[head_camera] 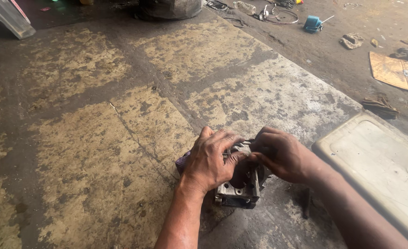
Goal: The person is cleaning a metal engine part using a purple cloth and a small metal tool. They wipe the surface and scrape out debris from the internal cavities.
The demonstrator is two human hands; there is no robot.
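A flat sheet of brown cardboard (396, 72) lies on the dirt at the far right, with a crumpled rag (351, 40) beyond it and a small blue container (312, 23) near the top edge beside a clear plastic bottle (244, 7); no label on any of them can be made out. A pale, stained rectangular tray (379, 170) sits upside-down or flat at the right, just beside the right forearm. Both arms reach in from the bottom of the view and meet low in the middle over the oil-stained concrete floor (98, 138). The left hand (209, 161) lies palm-down over the left side of a grey metal engine part (240, 186), its fingers curled and pressed against the part's top. The right hand (282, 154) comes in from the right with the wrist bent, its thumb and fingertips drawn together in a pinch at the upper rim of the part; what they pinch is too small to tell. The engine part rests on the floor under the hands, a grimy cast block with a round dark bore and bolt holes along its near flange. A bit of purple cloth (182, 161) shows just beside the left hand.
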